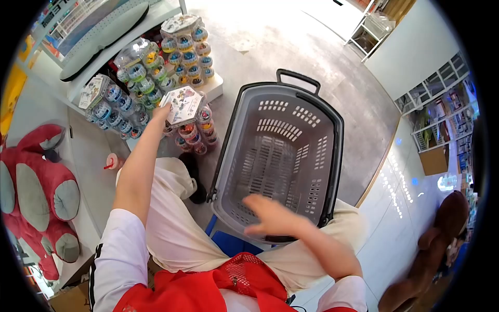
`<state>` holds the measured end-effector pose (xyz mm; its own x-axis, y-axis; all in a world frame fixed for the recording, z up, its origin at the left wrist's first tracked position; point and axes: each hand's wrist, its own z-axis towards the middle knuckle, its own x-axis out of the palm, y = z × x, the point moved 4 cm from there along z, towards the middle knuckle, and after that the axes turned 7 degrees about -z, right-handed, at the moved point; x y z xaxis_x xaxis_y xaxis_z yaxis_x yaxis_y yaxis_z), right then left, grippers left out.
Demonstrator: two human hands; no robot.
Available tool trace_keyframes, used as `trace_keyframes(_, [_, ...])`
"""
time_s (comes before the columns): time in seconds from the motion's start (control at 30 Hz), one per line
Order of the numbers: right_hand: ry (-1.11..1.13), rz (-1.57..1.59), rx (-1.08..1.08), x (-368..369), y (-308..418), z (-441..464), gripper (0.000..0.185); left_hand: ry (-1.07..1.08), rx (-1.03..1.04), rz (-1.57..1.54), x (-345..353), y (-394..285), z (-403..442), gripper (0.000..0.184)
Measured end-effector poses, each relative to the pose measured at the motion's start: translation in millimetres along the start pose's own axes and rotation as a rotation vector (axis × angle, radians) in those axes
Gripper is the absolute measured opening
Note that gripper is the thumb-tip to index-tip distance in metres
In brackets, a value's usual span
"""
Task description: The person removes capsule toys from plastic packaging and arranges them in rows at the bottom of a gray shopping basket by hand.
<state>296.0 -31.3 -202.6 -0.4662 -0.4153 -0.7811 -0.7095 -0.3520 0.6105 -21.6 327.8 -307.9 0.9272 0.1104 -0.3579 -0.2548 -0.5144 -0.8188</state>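
Pinching a capsule-toy pack (192, 117) by its white, printed hexagonal top (184, 105) with left hand (161, 112) — clear capsules (206, 125), reddish inside — left of grey shopping basket (280, 151); holding right hand (273, 218) spread, blurred, over basket.

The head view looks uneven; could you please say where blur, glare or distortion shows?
In the head view, the right hand is motion-blurred while the left hand looks sharper; glare bleaches the floor near the top; reflections dot the tiles at right; wide-angle distortion bends the edges.

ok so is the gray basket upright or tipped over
Upright: the gray basket has its open top facing up toward the camera, its slotted floor visible down inside.
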Motion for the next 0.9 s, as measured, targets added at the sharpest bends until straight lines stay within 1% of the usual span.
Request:
trace_keyframes(0.03, [0.075, -0.042, -0.054, 20.3, 16.7, -3.3, 0.078, -0.070, -0.017, 0.033, -0.9, 1.4, -0.8, 0.082])
trace_keyframes(0.1, [0.216, -0.253, 0.033, 49.4, 36.2, -13.7, 0.077, -0.204, -0.050, 0.090, 3.2, -4.7, -6.2, 0.091])
trace_keyframes(0.13, [0.031, -0.465, 0.017, 60.3, 36.5, -12.4, 0.069, -0.169, -0.024, 0.209, -2.0, 2.3, 15.3, 0.090])
trace_keyframes(0.17, [0.051, -0.430, 0.040, 71.3, 27.2, -14.0, 0.067, -0.136, -0.042, 0.204, -5.4, 15.5, 33.3, 0.087])
trace_keyframes(0.23, [0.090, -0.359, 0.084, 62.8, 19.8, -4.6, 0.063, -0.072, -0.080, 0.197, -16.5, 11.5, 27.9, 0.081])
trace_keyframes(0.27, [-0.005, -0.404, 0.103, 61.7, 10.7, 0.2, 0.056, -0.004, -0.143, 0.165, -14.3, -0.2, -0.8, 0.070])
trace_keyframes(0.33, [-0.085, -0.425, 0.116, 42.2, -9.7, 16.7, 0.050, 0.152, -0.177, 0.102, -13.1, -4.4, -11.9, 0.067])
trace_keyframes(0.37, [-0.088, -0.371, 0.192, 35.2, -24.0, 26.3, 0.047, 0.228, -0.189, 0.071, -12.7, -7.0, -15.3, 0.066])
trace_keyframes(0.4, [-0.160, -0.385, 0.219, 25.0, -33.9, 30.8, 0.042, 0.255, -0.242, 0.065, -12.6, -7.3, -19.3, 0.065])
trace_keyframes(0.43, [-0.167, -0.364, 0.281, 15.1, -44.3, 37.6, 0.039, 0.311, -0.278, 0.036, -12.3, -1.8, -20.3, 0.065])
trace_keyframes(0.5, [-0.270, -0.344, 0.325, 6.0, -70.2, 47.4, 0.037, 0.424, -0.345, -0.019, -10.4, 7.4, -22.7, 0.065])
trace_keyframes(0.53, [-0.257, -0.352, 0.351, -1.1, -71.3, 55.8, 0.035, 0.490, -0.353, -0.065, -8.2, 8.6, -30.2, 0.066])
trace_keyframes(0.63, [-0.199, -0.385, 0.393, -9.7, -74.4, 66.5, 0.029, 0.527, -0.341, -0.090, 12.2, 24.2, -49.5, 0.067])
trace_keyframes(0.67, [-0.176, -0.400, 0.391, -10.6, -76.4, 70.8, 0.027, 0.633, -0.377, -0.051, 20.3, 34.6, -35.8, 0.062])
trace_keyframes(0.77, [-0.081, -0.379, 0.375, -10.2, -73.7, 74.1, 0.024, 0.626, -0.396, -0.143, 44.8, 13.6, -68.2, 0.058])
trace_keyframes(0.8, [-0.031, -0.381, 0.365, -11.2, -70.4, 75.4, 0.023, 0.600, -0.440, -0.230, 52.3, 16.7, -61.3, 0.058])
trace_keyframes(0.9, [0.087, -0.364, 0.338, -11.0, -60.4, 75.0, 0.024, 0.539, -0.389, -0.237, 58.2, 10.9, -67.5, 0.062])
